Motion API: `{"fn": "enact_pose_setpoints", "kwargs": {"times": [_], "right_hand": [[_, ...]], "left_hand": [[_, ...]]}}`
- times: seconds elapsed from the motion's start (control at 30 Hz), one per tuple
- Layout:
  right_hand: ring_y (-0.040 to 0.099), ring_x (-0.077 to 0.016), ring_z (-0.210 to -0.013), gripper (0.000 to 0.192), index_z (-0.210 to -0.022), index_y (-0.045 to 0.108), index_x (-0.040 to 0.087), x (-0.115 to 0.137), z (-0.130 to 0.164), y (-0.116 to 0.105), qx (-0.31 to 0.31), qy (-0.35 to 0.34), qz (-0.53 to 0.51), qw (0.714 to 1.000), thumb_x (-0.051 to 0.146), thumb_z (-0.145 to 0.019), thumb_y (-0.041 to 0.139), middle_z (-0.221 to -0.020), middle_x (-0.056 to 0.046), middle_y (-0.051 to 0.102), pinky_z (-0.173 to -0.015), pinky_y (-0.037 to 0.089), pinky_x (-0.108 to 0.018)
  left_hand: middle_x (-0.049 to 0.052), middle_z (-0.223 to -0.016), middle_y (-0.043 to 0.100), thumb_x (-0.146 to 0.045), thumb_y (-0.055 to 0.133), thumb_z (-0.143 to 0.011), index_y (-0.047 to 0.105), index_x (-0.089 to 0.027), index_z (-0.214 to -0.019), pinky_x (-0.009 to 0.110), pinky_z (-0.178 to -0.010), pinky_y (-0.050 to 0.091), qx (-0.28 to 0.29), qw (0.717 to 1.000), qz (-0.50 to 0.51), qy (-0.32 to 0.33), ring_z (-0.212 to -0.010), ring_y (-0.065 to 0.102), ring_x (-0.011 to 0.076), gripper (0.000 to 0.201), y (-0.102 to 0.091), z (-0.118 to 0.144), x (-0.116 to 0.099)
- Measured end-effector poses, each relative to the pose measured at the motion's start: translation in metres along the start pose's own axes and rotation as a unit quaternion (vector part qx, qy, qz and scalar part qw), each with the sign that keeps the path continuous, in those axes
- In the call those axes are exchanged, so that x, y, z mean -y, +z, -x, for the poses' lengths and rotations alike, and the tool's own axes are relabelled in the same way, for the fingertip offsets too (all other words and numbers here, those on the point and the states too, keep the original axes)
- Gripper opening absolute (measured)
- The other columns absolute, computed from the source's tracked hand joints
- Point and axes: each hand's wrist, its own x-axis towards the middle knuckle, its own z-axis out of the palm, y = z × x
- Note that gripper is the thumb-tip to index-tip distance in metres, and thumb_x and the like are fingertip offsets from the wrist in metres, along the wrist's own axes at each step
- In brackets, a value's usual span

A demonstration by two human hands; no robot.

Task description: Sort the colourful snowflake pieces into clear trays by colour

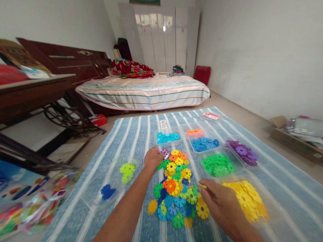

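The left hand (152,158) pinches a purple piece (165,153) at the pile's (176,188) far edge, while the right hand (222,205) pinches a yellow piece (202,186) beside the yellow tray (262,215).

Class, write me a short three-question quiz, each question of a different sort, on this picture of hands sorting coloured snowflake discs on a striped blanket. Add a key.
1. True or false: the left hand holds a purple disc at the far edge of the mixed pile.
2. Multiple choice: which tray lies right beside the right hand? A) the purple tray B) the yellow tray C) the dark blue tray
3. Fill in: the tray between the dark blue tray and the yellow tray holds ____ discs.

Key: 1 true; 2 B; 3 green.
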Motion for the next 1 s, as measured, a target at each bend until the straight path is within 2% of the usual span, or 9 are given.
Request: {"fn": "enact_pose_setpoints", "kwargs": {"times": [0.23, 0.33, 0.4, 0.47, 0.57, 0.67, 0.77, 0.87, 1.0], "right_hand": [[0.057, -0.0124, -0.05, 0.025, -0.092, 0.066, 0.021, 0.004, -0.018, 0.009, 0.024, 0.061, -0.037, 0.997, 0.036, -0.088, 0.046, -0.057, 0.002, 0.062, -0.049, 0.036, -0.021], [0.054, -0.0135, -0.048, 0.033, -0.108, 0.063, 0.018, 0.0, -0.037, 0.008, 0.025, 0.098, -0.04, 0.994, 0.038, -0.085, 0.049, -0.052, 0.004, 0.056, -0.05, 0.035, -0.023], [0.053, -0.0143, -0.049, 0.042, -0.116, 0.059, 0.016, -0.003, -0.048, 0.008, 0.036, 0.129, -0.068, 0.989, 0.041, -0.084, 0.05, -0.05, 0.005, 0.052, -0.05, 0.037, -0.024], [0.053, -0.0141, -0.048, 0.039, -0.108, 0.062, 0.015, -0.004, -0.054, 0.007, 0.06, 0.152, -0.117, 0.98, 0.043, -0.083, 0.049, -0.05, 0.005, 0.051, -0.05, 0.038, -0.024], [0.052, -0.0124, -0.047, 0.031, -0.07, 0.061, 0.018, -0.002, -0.052, 0.002, 0.101, 0.158, -0.169, 0.967, 0.041, -0.084, 0.045, -0.049, 0.003, 0.053, -0.049, 0.039, -0.023], [0.051, -0.0114, -0.046, 0.033, -0.058, 0.053, 0.019, -0.004, -0.048, -0.012, 0.101, 0.164, -0.176, 0.965, 0.04, -0.083, 0.045, -0.046, 0.004, 0.053, -0.049, 0.039, -0.022], [0.052, -0.0122, -0.046, 0.034, -0.058, 0.054, 0.019, -0.02, -0.053, -0.038, 0.046, 0.175, -0.138, 0.974, 0.044, -0.081, 0.047, -0.046, 0.004, 0.054, -0.05, 0.04, -0.023], [0.053, -0.0138, -0.046, 0.035, -0.06, 0.06, 0.019, -0.053, -0.068, -0.073, -0.048, 0.208, -0.038, 0.976, 0.047, -0.077, 0.05, -0.047, 0.002, 0.057, -0.051, 0.041, -0.025], [0.053, -0.017, -0.042, 0.034, -0.064, 0.067, 0.017, -0.106, -0.085, -0.111, -0.124, 0.276, 0.123, 0.945, 0.044, -0.075, 0.05, -0.044, -0.003, 0.058, -0.045, 0.035, -0.027]], "left_hand": [[-0.002, -0.064, 0.061, -0.031, 0.061, -0.068, 0.055, -0.019, -0.069, 0.022, -0.061, 0.044, -0.042, 0.987, 0.149, 0.036, -0.064, 0.06, 0.0132, 0.014, -0.021, 0.027, 0.0], [-0.004, -0.061, 0.059, -0.032, 0.063, -0.065, 0.056, -0.019, -0.068, 0.021, -0.057, 0.044, -0.002, 0.972, 0.225, 0.071, -0.059, 0.057, 0.0115, 0.015, -0.027, 0.053, -0.016], [-0.004, -0.059, 0.058, -0.03, 0.065, -0.062, 0.056, -0.018, -0.067, 0.021, -0.055, 0.043, 0.065, 0.937, 0.325, 0.105, -0.058, 0.056, 0.0112, 0.016, -0.028, 0.071, -0.029], [-0.004, -0.058, 0.057, -0.029, 0.067, -0.059, 0.056, -0.017, -0.065, 0.021, -0.055, 0.042, 0.111, 0.906, 0.39, 0.12, -0.056, 0.053, 0.0102, 0.017, -0.027, 0.087, -0.041], [-0.005, -0.056, 0.054, -0.027, 0.067, -0.059, 0.055, -0.017, -0.063, 0.02, -0.052, 0.038, 0.143, 0.889, 0.417, 0.127, -0.053, 0.048, 0.0082, 0.017, -0.025, 0.101, -0.052], [-0.003, -0.059, 0.056, -0.032, 0.065, -0.064, 0.058, -0.016, -0.066, 0.021, -0.054, 0.039, 0.16, 0.888, 0.409, 0.134, -0.056, 0.05, 0.0092, 0.017, -0.022, 0.103, -0.052], [-0.002, -0.064, 0.059, -0.033, 0.058, -0.071, 0.06, -0.017, -0.069, 0.023, -0.059, 0.041, 0.131, 0.921, 0.338, 0.144, -0.061, 0.053, 0.0117, 0.016, -0.021, 0.098, -0.042], [0.0, -0.071, 0.062, -0.028, 0.054, -0.074, 0.062, -0.019, -0.074, 0.025, -0.066, 0.043, 0.075, 0.965, 0.191, 0.164, -0.069, 0.057, 0.0144, 0.012, -0.02, 0.091, -0.028], [0.006, -0.094, 0.066, -0.025, 0.05, -0.079, 0.063, -0.019, -0.09, 0.031, -0.082, 0.045, 0.04, 0.976, 0.053, 0.207, -0.091, 0.06, 0.0194, 0.018, -0.017, 0.083, -0.013]]}}
